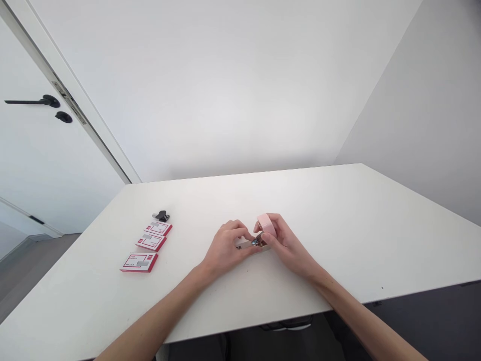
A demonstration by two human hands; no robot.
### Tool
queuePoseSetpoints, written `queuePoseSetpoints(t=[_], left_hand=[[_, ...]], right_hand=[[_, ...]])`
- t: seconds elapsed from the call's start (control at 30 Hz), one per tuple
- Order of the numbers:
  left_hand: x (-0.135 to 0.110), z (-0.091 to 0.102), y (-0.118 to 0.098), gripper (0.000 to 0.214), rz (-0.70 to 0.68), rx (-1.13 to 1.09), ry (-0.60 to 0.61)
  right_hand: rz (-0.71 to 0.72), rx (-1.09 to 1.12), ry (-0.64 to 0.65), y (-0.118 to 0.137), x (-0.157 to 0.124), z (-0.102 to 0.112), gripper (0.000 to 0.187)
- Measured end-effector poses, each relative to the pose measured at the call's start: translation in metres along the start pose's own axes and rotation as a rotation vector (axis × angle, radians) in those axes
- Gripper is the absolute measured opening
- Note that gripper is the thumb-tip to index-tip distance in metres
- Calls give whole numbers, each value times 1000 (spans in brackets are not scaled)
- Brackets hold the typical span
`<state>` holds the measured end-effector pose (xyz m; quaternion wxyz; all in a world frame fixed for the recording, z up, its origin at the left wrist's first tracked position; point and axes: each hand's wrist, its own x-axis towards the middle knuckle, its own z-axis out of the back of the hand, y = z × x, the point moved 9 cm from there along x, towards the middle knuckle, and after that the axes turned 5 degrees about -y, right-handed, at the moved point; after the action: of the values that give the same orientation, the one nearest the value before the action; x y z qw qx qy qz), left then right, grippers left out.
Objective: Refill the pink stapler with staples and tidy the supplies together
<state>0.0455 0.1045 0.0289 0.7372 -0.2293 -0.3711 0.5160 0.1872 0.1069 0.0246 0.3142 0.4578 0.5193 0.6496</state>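
Observation:
My right hand [280, 243] is closed around a pink stapler [266, 225], its fingers behind the body and its thumb along the near side. Beside it my left hand [229, 245] is closed, with thumb and fingertips around a small shiny metal piece [256, 241] at the stapler's lower end. Whether that piece is part of the stapler or loose I cannot tell. A pale strip and a small dark bit [238, 247] show between the left fingers. Both hands meet low over the middle of the white table [319, 210], and they partly hide the stapler.
On the left, three red-and-white staple boxes [139, 262] lie in a slanting row. Just behind them is a black object with metal parts [162, 216], perhaps a staple remover. A wall [233, 90] rises behind the table, and a white door with a black handle [48, 101] stands left.

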Motion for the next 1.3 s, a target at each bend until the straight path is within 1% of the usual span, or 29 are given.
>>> queuePoseSetpoints(t=[0.1,0.23,0.33,0.47,0.6,0.7,0.77,0.83,0.97,1.13,1.3], left_hand=[[0,-1,0,24,-2,15,17],[0,-5,1,29,-2,2,62],[0,-7,2,32,2,-8,80],[0,-7,2,34,-2,-15,87],[0,-7,1,30,2,-21,97],[0,-7,0,29,1,-28,102],[0,-7,-1,27,-8,-37,102],[0,-6,-2,25,-18,-38,97],[0,-1,-8,23,-38,-26,55],[1,15,-14,16,-39,-23,-67],[-2,25,-22,16,-97,4,-174]], right_hand=[[-4,45,5,5,-1,2,27],[-35,34,-24,7,-3,9,29],[-38,5,-58,7,-5,18,31],[6,-60,-140,9,-9,44,32],[-60,-93,-161,-2,-19,73,31],[-112,-115,-181,-11,-30,93,42],[-150,-180,-183,-16,-37,102,49],[-184,-255,-175,-19,-41,106,49],[-222,-354,-155,-20,-44,104,43],[-205,-435,-127,-20,-41,101,39],[-195,-491,-118,-22,-40,101,39]])
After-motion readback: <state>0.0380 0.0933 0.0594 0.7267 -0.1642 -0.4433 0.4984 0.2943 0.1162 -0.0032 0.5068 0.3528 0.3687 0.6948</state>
